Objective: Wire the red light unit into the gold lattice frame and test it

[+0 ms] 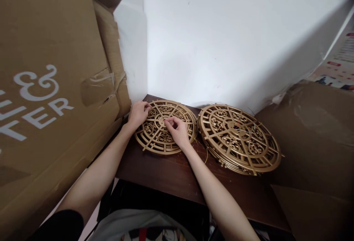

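A round gold openwork panel (151, 145) with scroll patterns lies on the dark wooden table, on top of at least one more like it. My left hand (139, 113) is at its upper left rim, thumb and fingertips pinched together; whatever they hold there is too small to make out. Over the panel's centre, my right hand (177, 130) has thumb and forefinger closed in a pinch near the hub. Anything between those fingertips is likewise too small to name.
To the right stands a stack of similar gold panels (221, 137), with a thin yellow wire (206, 155) hanging beside it. A large cardboard box (63, 49) rises on the left, another cardboard box (312, 123) on the right. Behind the dark table (163, 174) is a white wall (215, 41).
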{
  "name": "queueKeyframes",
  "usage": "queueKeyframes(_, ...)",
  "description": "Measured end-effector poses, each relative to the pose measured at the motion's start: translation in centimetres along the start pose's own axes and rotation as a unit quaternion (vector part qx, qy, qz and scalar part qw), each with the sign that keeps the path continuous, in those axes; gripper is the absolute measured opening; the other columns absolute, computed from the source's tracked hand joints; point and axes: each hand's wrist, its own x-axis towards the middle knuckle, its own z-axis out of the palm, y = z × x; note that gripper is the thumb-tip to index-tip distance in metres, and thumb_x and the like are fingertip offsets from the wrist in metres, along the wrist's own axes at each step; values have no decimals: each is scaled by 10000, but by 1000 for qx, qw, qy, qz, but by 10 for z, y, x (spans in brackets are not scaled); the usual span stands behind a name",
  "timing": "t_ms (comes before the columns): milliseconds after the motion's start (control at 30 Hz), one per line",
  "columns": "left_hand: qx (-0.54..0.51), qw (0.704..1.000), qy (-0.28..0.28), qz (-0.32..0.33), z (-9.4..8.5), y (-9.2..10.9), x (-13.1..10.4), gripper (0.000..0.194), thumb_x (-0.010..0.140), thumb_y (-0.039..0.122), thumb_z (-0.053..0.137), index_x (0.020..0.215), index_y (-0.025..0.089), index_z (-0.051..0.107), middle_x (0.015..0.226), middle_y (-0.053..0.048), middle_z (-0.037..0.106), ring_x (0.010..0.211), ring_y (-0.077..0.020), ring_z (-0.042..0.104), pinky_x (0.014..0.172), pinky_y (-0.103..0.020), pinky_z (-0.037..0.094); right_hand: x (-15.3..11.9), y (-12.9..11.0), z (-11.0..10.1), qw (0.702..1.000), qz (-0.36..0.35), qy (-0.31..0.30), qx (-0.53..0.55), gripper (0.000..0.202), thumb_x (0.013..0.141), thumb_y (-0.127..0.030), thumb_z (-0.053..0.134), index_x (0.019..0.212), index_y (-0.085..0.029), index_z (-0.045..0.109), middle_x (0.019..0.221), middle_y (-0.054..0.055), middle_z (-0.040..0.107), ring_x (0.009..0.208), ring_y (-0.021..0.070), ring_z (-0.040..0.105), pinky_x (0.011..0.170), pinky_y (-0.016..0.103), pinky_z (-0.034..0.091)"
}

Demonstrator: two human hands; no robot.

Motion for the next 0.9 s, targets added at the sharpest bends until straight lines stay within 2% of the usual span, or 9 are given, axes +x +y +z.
queueKeyframes(167, -33, 999, 10, 7, 2, -2, 1, 213, 843, 247, 521, 900, 183, 716, 904, -68, 720, 826, -204, 623, 852, -316, 466, 0, 1, 0, 1000, -10, -6, -10, 182, 789, -341, 594, 794, -180, 679, 593, -27, 549, 551, 113, 458, 539, 237, 374)
queueKeyframes(367, -36, 999, 11, 12, 1, -1, 0, 220, 841, 240, 520, 904, 176, 720, 924, -73, 699, 837, -202, 608, 870, -325, 460, 0, -1, 0, 1000, -1, -3, 11, 181, 787, -325, 589, 812, -167, 674, 629, -16, 572, 573, 114, 467, 557, 236, 384)
queueKeyframes(567, -52, 998, 44, 7, -1, 2, -2, 230, 843, 229, 532, 919, 157, 737, 994, -94, 648, 810, -192, 595, 857, -329, 461, 2, 7, 1, 999, 7, 23, 36, 201, 777, -338, 595, 851, -165, 668, 678, -10, 602, 588, 113, 477, 582, 239, 398)
queueKeyframes(733, -79, 995, 59, 8, -4, 7, -4, 279, 832, 212, 532, 1015, 153, 734, 977, -89, 641, 762, -171, 580, 821, -313, 471, 4, 13, 1, 996, 21, 58, 65, 213, 779, -346, 590, 871, -164, 652, 693, -1, 607, 615, 124, 517, 612, 251, 427)
queueKeyframes(833, -126, 989, 78, 16, -8, 11, -5, 270, 824, 231, 547, 1006, 160, 734, 951, -76, 662, 709, -146, 550, 769, -296, 475, 4, 13, 1, 994, 22, 70, 82, 206, 776, -348, 592, 862, -168, 641, 704, 7, 612, 636, 131, 537, 616, 254, 443)
queueKeyframes(900, -208, 976, 56, 17, -12, 14, -6, 268, 826, 277, 564, 1011, 164, 721, 925, -64, 684, 641, -121, 512, 663, -267, 466, 4, 12, 1, 993, 27, 78, 85, 207, 773, -352, 595, 861, -171, 640, 692, 5, 608, 632, 131, 536, 605, 252, 445)
